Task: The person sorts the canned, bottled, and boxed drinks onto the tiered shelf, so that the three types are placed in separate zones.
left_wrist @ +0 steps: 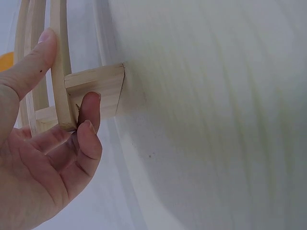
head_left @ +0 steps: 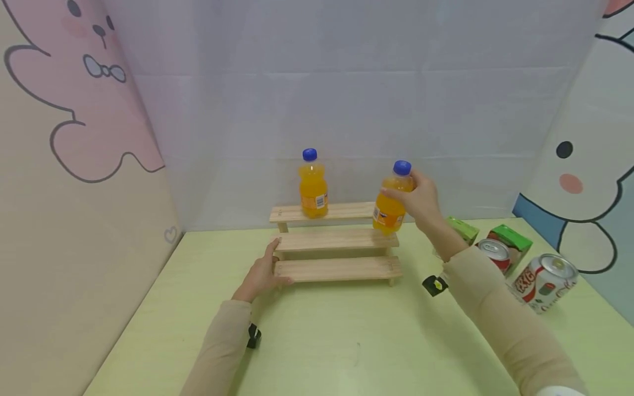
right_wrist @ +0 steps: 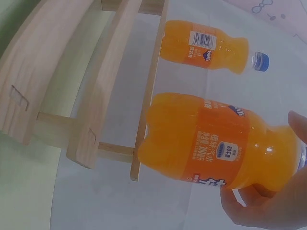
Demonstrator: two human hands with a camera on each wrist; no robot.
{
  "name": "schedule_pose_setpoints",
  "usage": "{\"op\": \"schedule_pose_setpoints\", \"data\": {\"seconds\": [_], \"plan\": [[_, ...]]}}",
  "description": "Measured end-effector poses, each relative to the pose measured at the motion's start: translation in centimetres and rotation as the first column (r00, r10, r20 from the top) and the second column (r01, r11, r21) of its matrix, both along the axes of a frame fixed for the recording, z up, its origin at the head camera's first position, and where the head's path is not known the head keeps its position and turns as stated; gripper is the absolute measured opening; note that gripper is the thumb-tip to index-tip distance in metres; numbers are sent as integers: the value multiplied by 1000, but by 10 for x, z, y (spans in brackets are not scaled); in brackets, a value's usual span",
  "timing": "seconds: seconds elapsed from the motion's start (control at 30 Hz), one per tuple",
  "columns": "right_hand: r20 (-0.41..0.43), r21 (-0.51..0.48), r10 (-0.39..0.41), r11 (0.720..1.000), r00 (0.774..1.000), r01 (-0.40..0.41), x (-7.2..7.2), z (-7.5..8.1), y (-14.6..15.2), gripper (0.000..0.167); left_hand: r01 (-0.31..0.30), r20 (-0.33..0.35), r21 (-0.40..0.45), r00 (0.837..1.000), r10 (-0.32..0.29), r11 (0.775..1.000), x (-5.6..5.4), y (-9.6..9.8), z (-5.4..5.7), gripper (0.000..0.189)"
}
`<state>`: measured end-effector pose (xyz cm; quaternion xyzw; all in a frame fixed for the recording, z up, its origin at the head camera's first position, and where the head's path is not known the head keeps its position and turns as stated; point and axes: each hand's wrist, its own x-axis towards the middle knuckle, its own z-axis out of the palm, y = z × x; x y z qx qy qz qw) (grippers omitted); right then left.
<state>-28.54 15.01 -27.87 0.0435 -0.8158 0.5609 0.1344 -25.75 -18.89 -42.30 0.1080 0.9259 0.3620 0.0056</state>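
A three-step wooden rack stands on the table. My left hand holds its left end, thumb on top and fingers curled round the end of a board. My right hand grips an orange soda bottle with a blue cap by its upper part. In the right wrist view this Fanta bottle has its base close by the top board's right end. A second orange soda bottle stands upright on the top step, left of the middle.
On the table's right side are a white-and-red can, a red can partly behind my sleeve, a green-topped box and another green box. A pale curtain hangs behind the rack. A wall borders the left.
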Motion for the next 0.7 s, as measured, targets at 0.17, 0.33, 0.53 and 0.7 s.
{"op": "schedule_pose_setpoints", "data": {"seconds": [0.17, 0.33, 0.53, 0.7], "plan": [[-4, -20, 5, 1000, 1000, -5, -8, 1, -5, 53, -3, 7, 12, 1000, 3, 1000, 1, 1, 2, 104], [2, -34, -7, 999, 1000, 8, -16, 1, -11, 54, 0, 2, 10, 1000, 0, 1000, -1, 0, -2, 104], [15, -37, -17, 999, 1000, 18, -24, 5, -20, 55, 1, 10, 12, 1000, -1, 1000, -1, 0, -4, 105], [20, -22, -31, 999, 999, 32, -31, 7, -27, 61, -4, 6, 4, 1000, 4, 1000, 0, -1, -2, 105]]}}
